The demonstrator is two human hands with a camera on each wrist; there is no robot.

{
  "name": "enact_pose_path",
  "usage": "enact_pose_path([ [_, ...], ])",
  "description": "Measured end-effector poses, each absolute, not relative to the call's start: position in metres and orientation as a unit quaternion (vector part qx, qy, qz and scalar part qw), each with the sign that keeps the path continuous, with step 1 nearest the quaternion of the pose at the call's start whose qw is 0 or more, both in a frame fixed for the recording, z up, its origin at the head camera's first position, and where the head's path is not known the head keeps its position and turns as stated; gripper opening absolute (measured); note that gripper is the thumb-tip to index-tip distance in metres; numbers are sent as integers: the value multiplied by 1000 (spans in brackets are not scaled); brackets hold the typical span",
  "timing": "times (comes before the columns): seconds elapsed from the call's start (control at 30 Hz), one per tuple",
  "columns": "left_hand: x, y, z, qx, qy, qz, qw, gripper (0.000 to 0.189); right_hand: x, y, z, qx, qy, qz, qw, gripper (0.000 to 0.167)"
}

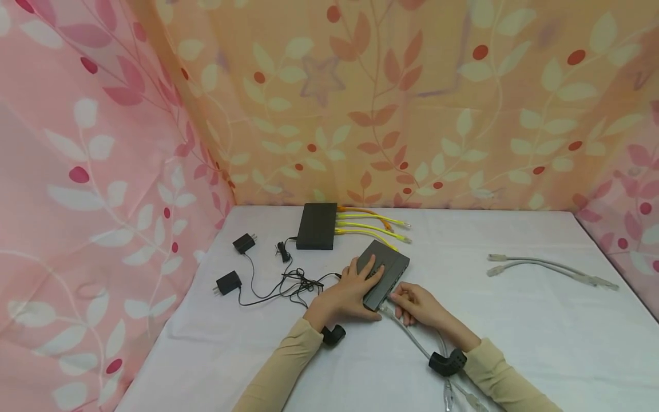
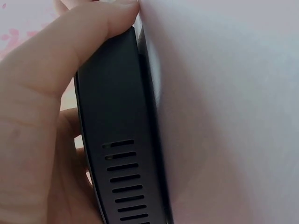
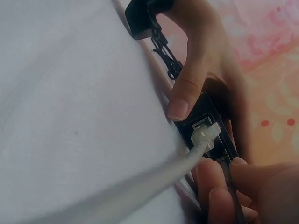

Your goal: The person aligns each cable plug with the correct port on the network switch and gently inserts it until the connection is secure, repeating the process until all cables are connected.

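Observation:
A small black network switch (image 1: pixel 391 263) lies on the white table, with my left hand (image 1: pixel 352 289) spread over its top. The left thumb (image 2: pixel 107 21) rests at the corner beside the ports and the fingers lie on the top face. A grey network cable (image 1: pixel 412 337) has its clear plug (image 3: pixel 204 136) in the port nearest that thumb. At the adjoining ports, the thumb and bent fingers of my right hand (image 1: pixel 419 303) pinch the end of a second grey cable (image 1: pixel 443 344). That cable's plug is mostly hidden by the fingers.
Behind stands another black switch (image 1: pixel 316 226) with yellow cables (image 1: pixel 378 217) and an orange cable (image 1: pixel 360 210). Two black power adapters (image 1: pixel 228 282) and tangled black cords (image 1: pixel 298 280) lie left. More grey cables (image 1: pixel 540 263) lie right. Floral curtains (image 1: pixel 360 114) border the table.

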State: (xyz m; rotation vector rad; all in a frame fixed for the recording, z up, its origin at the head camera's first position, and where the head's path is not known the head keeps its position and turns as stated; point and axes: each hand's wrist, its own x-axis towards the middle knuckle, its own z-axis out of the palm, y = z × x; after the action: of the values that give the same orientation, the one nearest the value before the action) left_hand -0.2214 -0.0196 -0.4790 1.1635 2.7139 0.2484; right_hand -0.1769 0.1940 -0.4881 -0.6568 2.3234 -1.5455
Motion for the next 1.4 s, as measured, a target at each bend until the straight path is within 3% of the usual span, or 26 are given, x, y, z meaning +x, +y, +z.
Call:
enact_pose_path([
  [0.33, -221, -18, -483, 387, 914, 93, 80, 107, -178, 195, -484, -243, 801, -528, 145, 21],
  [0.63, -223, -20, -489, 379, 919, 82, 71, 105, -186, 203, -505, -256, 806, -508, 164, 23],
  [0.87, -224, -21, -488, 379, 918, 92, 76, 103, -181, 214, -484, -270, 855, -413, 158, 34],
  [1.4, -225, -22, -486, 382, 917, 91, 79, 102, -186, 243, -469, -311, 859, -372, 164, 29],
])
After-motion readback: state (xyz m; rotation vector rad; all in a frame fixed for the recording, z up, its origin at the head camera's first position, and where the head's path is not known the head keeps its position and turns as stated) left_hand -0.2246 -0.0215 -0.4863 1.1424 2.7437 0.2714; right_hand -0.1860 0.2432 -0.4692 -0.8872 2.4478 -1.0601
